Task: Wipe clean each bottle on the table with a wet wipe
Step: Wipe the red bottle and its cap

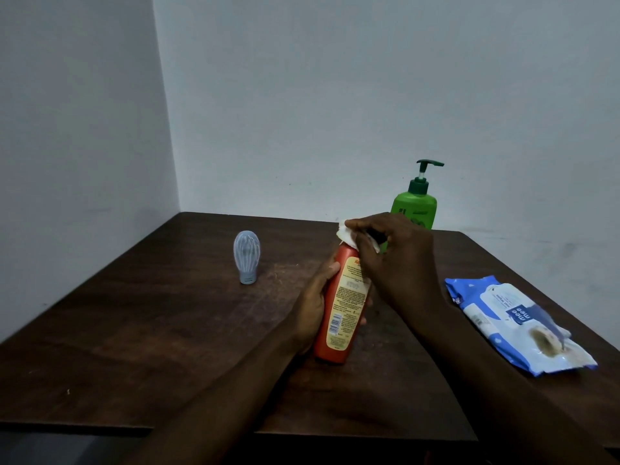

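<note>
A person stands at a dark wooden table (134, 330) pushed into the corner of a pale room. The left hand (313, 303) is wrapped round the lower half of an orange bottle (342, 303), holding it tilted with its base resting on the tabletop near the middle. The right hand (396, 260) sits over the bottle's top, fingers curled and pinching a white wipe (345, 234) against the cap end. Behind the hands, by the back wall, a green pump bottle (416, 206) stands upright. To the left, well apart, a small pale blue bottle (246, 256) stands upside down on its cap. On the right a blue and white wipes pack (516, 323) lies flat.
</note>
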Available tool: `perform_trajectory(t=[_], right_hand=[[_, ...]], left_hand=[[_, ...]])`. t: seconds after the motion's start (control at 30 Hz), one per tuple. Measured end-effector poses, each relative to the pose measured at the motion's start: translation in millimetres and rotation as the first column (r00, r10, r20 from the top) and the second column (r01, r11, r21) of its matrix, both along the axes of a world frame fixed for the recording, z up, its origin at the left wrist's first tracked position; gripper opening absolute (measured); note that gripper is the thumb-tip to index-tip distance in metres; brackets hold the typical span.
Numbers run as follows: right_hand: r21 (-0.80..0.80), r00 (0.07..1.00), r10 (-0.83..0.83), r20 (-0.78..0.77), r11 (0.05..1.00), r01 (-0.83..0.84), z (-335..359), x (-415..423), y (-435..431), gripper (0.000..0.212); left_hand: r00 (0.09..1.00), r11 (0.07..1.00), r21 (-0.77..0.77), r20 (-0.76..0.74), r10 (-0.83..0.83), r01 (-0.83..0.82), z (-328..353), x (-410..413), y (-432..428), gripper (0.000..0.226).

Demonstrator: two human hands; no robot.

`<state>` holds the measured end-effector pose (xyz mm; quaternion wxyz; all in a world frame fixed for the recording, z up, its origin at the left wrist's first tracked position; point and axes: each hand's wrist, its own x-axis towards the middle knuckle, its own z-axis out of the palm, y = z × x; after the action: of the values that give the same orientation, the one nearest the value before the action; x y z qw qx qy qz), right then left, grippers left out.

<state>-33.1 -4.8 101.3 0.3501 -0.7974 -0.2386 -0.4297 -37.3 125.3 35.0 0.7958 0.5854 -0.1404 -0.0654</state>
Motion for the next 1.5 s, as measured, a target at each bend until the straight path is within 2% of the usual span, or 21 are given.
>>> perform_trajectory(t=[0.1,0.23,0.33,0.4,0.43,0.57,0.7,0.77,0.83,0.93,1.03,1.1,1.17,1.4,1.5], right_hand=[[-0.030,1.000,-0.011,-0.012,1.000,0.010,3,1,7,0.019],[-0.198,0.998,-0.017,-0.057,0.980,0.005,2,-2,13,0.022],[-0.254,0.997,-0.023,-0.067,0.967,0.005,10,-4,11,0.022],[-0.204,0.997,-0.021,-0.071,0.979,0.006,19,-6,7,0.020],[-0.165,0.996,-0.015,-0.087,0.986,0.000,23,-8,4,0.019],[-0.023,0.973,0.015,-0.231,1.000,-0.021,32,-10,-10,0.015],[0.094,0.931,0.054,-0.361,0.995,-0.021,32,-14,-27,0.013],[0.202,0.902,0.124,-0.414,0.978,-0.042,32,-15,-37,0.015],[0.324,0.847,0.234,-0.476,0.943,-0.079,33,-15,-44,0.018],[0.379,0.811,0.297,-0.504,0.920,-0.102,37,-17,-48,0.020],[0.292,0.853,0.209,-0.478,0.954,-0.071,41,-24,-46,0.014],[0.122,0.910,0.068,-0.409,0.992,-0.019,43,-32,-40,0.011],[-0.001,0.943,-0.006,-0.332,1.000,0.006,45,-40,-32,0.013],[-0.154,0.976,0.049,-0.212,0.985,-0.083,44,-57,-5,0.017],[-0.137,0.971,0.059,-0.231,0.986,-0.092,45,-56,-6,0.017]], left_hand=[[1.000,1.000,0.006,0.015,0.015,-0.015,-2,2,1,0.036],[0.996,0.998,0.045,0.086,0.035,-0.039,1,-2,2,0.024],[0.989,0.993,0.097,0.134,0.056,-0.069,2,-2,2,0.038],[0.990,0.989,0.119,0.121,0.075,-0.089,3,-1,1,0.058],[0.989,0.987,0.128,0.125,0.079,-0.096,2,0,2,0.060],[0.984,0.981,0.158,0.160,0.083,-0.109,3,1,4,0.036],[0.980,0.977,0.190,0.187,0.061,-0.097,2,0,6,0.046],[0.979,0.976,0.202,0.198,0.045,-0.086,2,-2,5,0.052],[0.978,0.975,0.212,0.207,0.028,-0.073,2,-3,5,0.050],[0.974,0.965,0.252,0.228,0.009,-0.068,2,-3,5,0.044],[0.971,0.961,0.268,0.239,0.001,-0.067,3,-5,4,0.043],[0.969,0.958,0.278,0.248,0.000,-0.071,4,-5,4,0.043],[0.967,0.958,0.277,0.255,0.006,-0.079,4,-5,5,0.043],[0.959,0.972,0.227,0.283,-0.008,-0.059,7,-13,3,0.049],[0.960,0.971,0.231,0.281,-0.009,-0.059,8,-13,3,0.047]])
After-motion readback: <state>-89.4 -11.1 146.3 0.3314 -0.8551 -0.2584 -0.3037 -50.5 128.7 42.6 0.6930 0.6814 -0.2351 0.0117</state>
